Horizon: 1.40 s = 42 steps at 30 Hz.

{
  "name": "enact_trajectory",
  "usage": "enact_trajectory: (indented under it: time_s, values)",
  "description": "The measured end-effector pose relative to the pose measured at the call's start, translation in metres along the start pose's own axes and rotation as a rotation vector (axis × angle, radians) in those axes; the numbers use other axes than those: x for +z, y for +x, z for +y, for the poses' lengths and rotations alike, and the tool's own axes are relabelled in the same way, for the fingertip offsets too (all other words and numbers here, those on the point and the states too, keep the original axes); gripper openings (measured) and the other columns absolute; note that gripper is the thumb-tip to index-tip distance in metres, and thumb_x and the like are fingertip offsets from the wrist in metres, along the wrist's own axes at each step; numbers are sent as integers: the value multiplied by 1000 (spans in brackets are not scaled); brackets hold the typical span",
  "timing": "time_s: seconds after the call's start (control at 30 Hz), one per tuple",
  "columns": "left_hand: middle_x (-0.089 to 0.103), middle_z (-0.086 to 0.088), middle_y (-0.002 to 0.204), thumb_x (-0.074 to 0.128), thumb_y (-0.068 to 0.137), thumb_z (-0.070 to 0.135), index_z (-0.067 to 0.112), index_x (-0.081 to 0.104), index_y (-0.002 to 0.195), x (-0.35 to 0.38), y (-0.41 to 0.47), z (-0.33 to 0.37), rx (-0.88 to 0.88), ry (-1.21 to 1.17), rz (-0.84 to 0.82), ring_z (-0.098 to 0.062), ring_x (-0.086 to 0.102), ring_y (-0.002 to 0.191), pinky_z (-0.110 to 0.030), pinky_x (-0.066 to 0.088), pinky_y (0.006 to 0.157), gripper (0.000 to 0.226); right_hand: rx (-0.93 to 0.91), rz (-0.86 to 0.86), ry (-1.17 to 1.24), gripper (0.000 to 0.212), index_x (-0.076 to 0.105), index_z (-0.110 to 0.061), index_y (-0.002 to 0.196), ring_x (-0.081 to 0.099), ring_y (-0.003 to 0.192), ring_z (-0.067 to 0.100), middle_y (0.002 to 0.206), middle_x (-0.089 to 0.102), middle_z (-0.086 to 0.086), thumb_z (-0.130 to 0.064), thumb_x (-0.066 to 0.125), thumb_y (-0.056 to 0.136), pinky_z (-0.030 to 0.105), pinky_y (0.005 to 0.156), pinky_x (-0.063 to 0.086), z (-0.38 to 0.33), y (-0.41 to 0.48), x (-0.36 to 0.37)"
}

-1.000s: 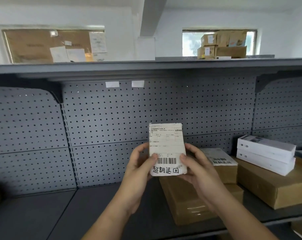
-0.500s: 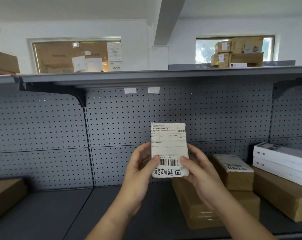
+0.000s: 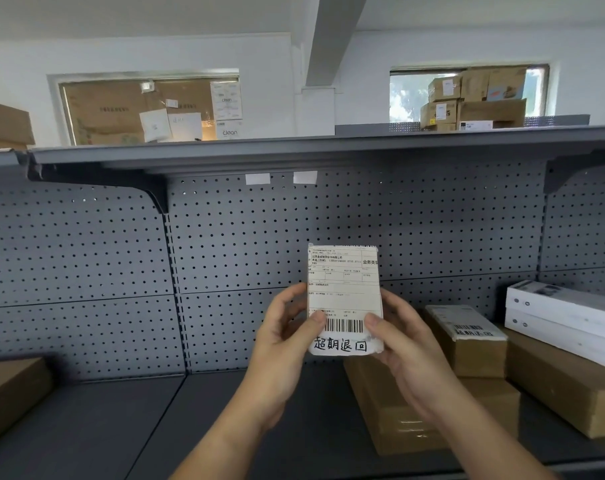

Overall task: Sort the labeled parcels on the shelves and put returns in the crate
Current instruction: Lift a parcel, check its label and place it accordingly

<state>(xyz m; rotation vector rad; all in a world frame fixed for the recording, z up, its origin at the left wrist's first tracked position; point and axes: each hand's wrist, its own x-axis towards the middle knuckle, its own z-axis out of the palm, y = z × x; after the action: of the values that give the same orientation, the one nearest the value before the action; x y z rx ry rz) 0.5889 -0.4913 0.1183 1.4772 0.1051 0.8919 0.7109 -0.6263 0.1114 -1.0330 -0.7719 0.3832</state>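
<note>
I hold a small parcel (image 3: 344,292) upright in front of the pegboard, its white shipping label facing me with a barcode and handwritten characters along the bottom. My left hand (image 3: 287,344) grips its lower left edge, thumb on the label. My right hand (image 3: 403,351) grips the lower right edge, thumb beside the barcode. The parcel's body behind the label is hidden. On the grey shelf (image 3: 224,417) to the right a brown labelled box (image 3: 467,344) sits on a flat brown carton (image 3: 398,414). No crate is in view.
Two white boxes (image 3: 564,317) lie stacked on a large brown carton (image 3: 571,393) at the right. Another brown carton (image 3: 10,389) pokes in at the left edge. The upper shelf (image 3: 294,147) overhangs, with more cartons (image 3: 474,98) by the window behind.
The view has swung left and slightly up: the shelf boxes slid right, and a carton came into view at the left. Both hands keep the parcel held up the same way.
</note>
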Motion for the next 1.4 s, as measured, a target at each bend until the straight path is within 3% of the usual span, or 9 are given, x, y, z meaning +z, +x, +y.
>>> enact_trajectory:
  time_s: [0.1, 0.2, 0.33, 0.43, 0.53, 0.67, 0.8, 0.97, 1.4]
  values:
    - [72, 4, 125, 68, 84, 29, 29, 58, 132, 2, 0, 0, -3, 37, -29, -22, 69, 115, -42, 60, 88, 49, 10, 29, 11, 61, 59, -19, 136, 73, 110, 23, 121, 75, 4, -20, 72, 76, 39, 87, 58, 0, 0, -4]
    - [71, 6, 124, 64, 87, 34, 27, 60, 130, 3, 0, 1, -8, 84, -49, -16, 68, 115, -32, 60, 86, 44, 26, 61, 24, 59, 61, -20, 133, 72, 111, 25, 121, 75, 6, -20, 73, 75, 44, 90, 57, 2, -3, -11]
    - [66, 17, 130, 56, 94, 44, 33, 64, 128, 0, 3, 0, -20, 234, 45, -3, 58, 125, -27, 46, 105, 36, 48, 81, 10, 60, 61, -21, 133, 73, 110, 24, 119, 76, 5, -22, 74, 75, 45, 92, 57, 2, -8, -28]
    - [62, 19, 130, 62, 100, 32, 36, 63, 123, -5, 8, -1, -33, 472, 105, -1, 56, 123, -22, 45, 97, 23, 67, 72, 5, 60, 60, -22, 134, 73, 108, 23, 118, 76, 4, -22, 74, 76, 46, 95, 57, 0, -9, -38]
    - [54, 20, 136, 68, 97, 34, 37, 57, 130, -8, 7, -2, -47, 786, 127, -2, 51, 123, -22, 42, 96, 35, 83, 51, 8, 58, 61, -23, 133, 73, 109, 24, 119, 76, 5, -21, 73, 77, 47, 95, 57, -1, -8, -45]
    - [48, 14, 143, 68, 95, 38, 36, 52, 139, -15, -3, -1, -58, 1033, 153, 0, 51, 100, -18, 43, 82, 48, 105, -5, 38, 56, 61, -24, 131, 74, 107, 23, 118, 76, 6, -21, 73, 76, 42, 90, 58, 3, -8, -48]
    - [50, 8, 146, 67, 95, 40, 29, 51, 143, -30, -20, 4, -78, 1247, 198, -15, 50, 131, -30, 45, 102, 51, 140, -98, 79, 58, 61, -23, 132, 73, 111, 24, 120, 76, 6, -21, 73, 75, 44, 93, 56, 12, -7, -37]
    - [51, 5, 146, 59, 96, 36, 28, 50, 145, -72, -56, 15, -242, 1473, 292, -23, 48, 133, -44, 48, 103, 51, 220, -268, 156, 59, 58, -15, 137, 70, 116, 26, 123, 74, 7, -19, 69, 79, 54, 107, 49, 34, -9, 6]
    - [54, 2, 140, 58, 96, 42, 28, 50, 143, -224, -249, 109, -647, 1717, 758, -26, 53, 129, -42, 51, 99, 50, 362, -792, 325, 52, 61, -15, 133, 70, 116, 27, 121, 75, 9, -17, 66, 81, 56, 108, 48, 77, -80, 227]
